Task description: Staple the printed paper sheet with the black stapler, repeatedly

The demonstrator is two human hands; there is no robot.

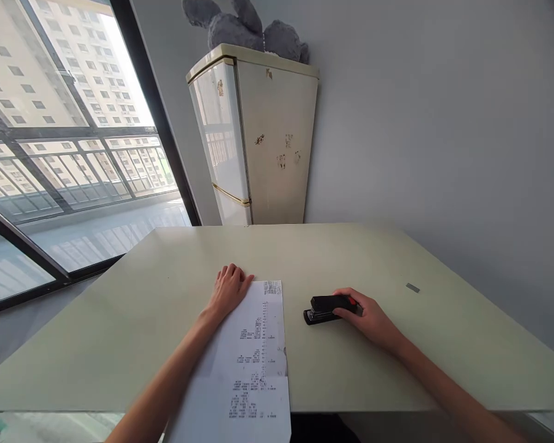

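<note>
A printed sheet of paper [258, 344] lies lengthwise on the table, its near end reaching past the front edge. My left hand [229, 288] is on the sheet's far left corner, fingers bent together and thumb along the top edge; whether the fingertips go under the paper is hidden. To the right of the paper, my right hand [364, 314] is closed around the rear of a black stapler [325, 306] with a red mark on top. The stapler's front points left toward the sheet, apart from it, and its jaw shows a gap.
A small grey strip, seemingly staples [412, 287], lies on the pale table [341, 252] beyond my right hand. Behind the table stand a worn white fridge [277, 141] with grey plush toys [240, 31] on top and a grey wall. A large window [74, 129] is on the left.
</note>
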